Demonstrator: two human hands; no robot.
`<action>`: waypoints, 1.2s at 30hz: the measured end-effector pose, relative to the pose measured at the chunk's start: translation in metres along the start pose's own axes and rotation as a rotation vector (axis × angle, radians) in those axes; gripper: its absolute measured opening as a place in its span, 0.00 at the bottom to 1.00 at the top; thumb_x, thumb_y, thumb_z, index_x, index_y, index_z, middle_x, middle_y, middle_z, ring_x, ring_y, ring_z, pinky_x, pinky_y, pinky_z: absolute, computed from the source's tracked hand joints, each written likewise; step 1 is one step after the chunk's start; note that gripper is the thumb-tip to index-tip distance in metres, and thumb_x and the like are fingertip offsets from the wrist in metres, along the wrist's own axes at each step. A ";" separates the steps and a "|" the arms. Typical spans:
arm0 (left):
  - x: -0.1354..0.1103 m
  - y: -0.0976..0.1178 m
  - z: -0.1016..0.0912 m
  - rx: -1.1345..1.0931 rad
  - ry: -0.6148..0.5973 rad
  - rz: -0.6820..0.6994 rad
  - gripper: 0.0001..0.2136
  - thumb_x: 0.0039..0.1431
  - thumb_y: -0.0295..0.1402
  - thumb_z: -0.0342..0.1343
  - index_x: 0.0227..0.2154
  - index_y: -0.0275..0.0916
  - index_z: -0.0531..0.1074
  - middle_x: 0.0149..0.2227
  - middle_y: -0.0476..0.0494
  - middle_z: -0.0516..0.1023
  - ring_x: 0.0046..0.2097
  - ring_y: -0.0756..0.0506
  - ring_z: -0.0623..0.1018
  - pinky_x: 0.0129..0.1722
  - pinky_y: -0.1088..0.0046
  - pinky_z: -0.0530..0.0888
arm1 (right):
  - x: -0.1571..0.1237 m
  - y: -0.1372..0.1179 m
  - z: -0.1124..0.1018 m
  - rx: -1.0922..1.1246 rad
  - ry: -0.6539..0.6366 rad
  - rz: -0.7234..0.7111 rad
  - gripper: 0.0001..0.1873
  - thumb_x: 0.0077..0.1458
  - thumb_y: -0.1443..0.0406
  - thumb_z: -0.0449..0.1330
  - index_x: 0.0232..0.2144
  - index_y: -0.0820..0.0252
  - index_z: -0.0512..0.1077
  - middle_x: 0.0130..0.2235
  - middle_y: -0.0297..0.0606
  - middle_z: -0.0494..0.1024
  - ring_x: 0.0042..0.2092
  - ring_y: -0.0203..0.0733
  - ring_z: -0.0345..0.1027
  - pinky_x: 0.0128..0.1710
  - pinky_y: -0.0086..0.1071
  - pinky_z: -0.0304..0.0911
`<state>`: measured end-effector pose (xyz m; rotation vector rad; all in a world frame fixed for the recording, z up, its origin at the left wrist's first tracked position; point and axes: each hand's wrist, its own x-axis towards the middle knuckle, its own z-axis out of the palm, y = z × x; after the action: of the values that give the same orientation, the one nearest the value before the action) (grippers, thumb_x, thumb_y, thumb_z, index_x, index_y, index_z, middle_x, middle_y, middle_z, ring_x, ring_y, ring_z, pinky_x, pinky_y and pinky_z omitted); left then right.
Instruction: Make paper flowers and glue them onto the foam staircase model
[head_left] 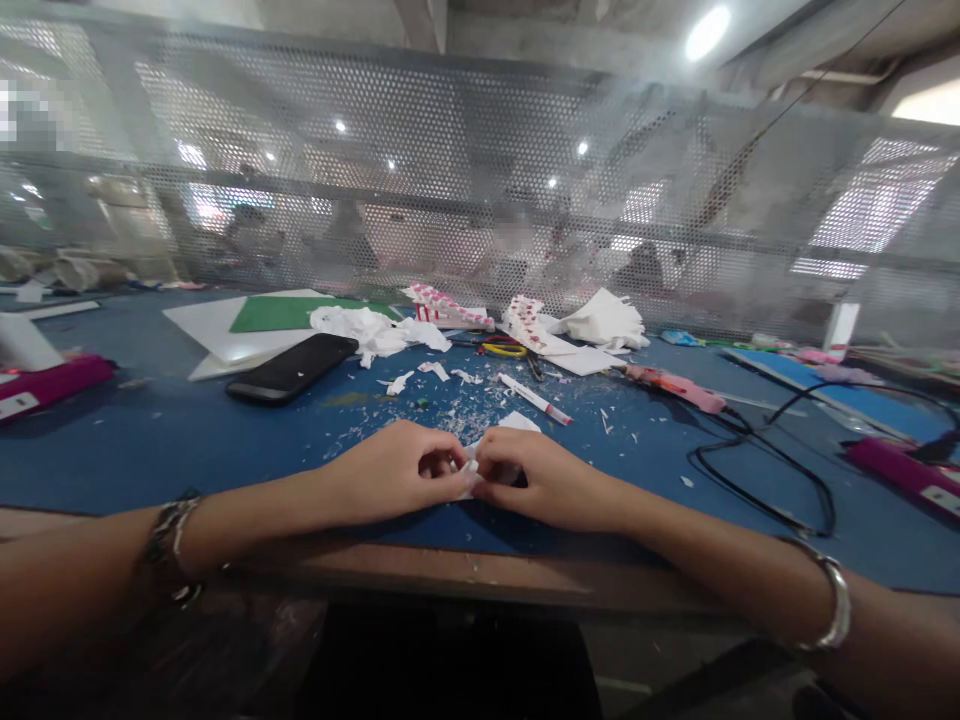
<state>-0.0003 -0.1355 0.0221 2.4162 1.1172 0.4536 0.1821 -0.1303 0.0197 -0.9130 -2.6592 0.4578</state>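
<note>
My left hand and my right hand meet near the front edge of the blue table. Both pinch a small piece of white paper held between their fingertips, and a corner of it sticks up behind my right hand. The fingers of both hands are curled shut on the paper. A bracelet sits on each wrist.
A black phone lies at the left. Beyond the hands lie paper scraps, a white pen with a red tip, yellow-handled scissors, crumpled white paper, a pink glue gun with a black cable, and a perforated metal screen.
</note>
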 end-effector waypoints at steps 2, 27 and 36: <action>0.000 -0.001 0.001 0.054 -0.021 0.027 0.09 0.50 0.37 0.51 0.26 0.36 0.70 0.20 0.53 0.67 0.23 0.52 0.66 0.22 0.80 0.59 | -0.001 -0.001 0.000 -0.001 0.003 0.009 0.05 0.51 0.67 0.53 0.26 0.64 0.67 0.30 0.37 0.68 0.32 0.34 0.60 0.33 0.28 0.56; -0.004 0.002 -0.013 0.365 -0.075 0.111 0.08 0.48 0.31 0.51 0.33 0.36 0.65 0.33 0.46 0.69 0.33 0.47 0.69 0.30 0.74 0.64 | -0.005 -0.002 0.006 -0.235 0.052 -0.236 0.05 0.48 0.71 0.52 0.30 0.64 0.66 0.35 0.41 0.67 0.36 0.37 0.58 0.34 0.29 0.56; -0.011 -0.003 -0.015 0.292 -0.192 0.242 0.06 0.49 0.27 0.49 0.32 0.37 0.68 0.36 0.46 0.70 0.38 0.47 0.71 0.38 0.76 0.65 | 0.002 -0.008 0.005 -0.305 -0.070 -0.138 0.09 0.53 0.65 0.53 0.34 0.65 0.69 0.32 0.40 0.71 0.33 0.36 0.63 0.32 0.28 0.57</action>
<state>-0.0158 -0.1381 0.0326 2.7966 0.8617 0.1322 0.1748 -0.1360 0.0188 -0.7969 -2.8836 0.0521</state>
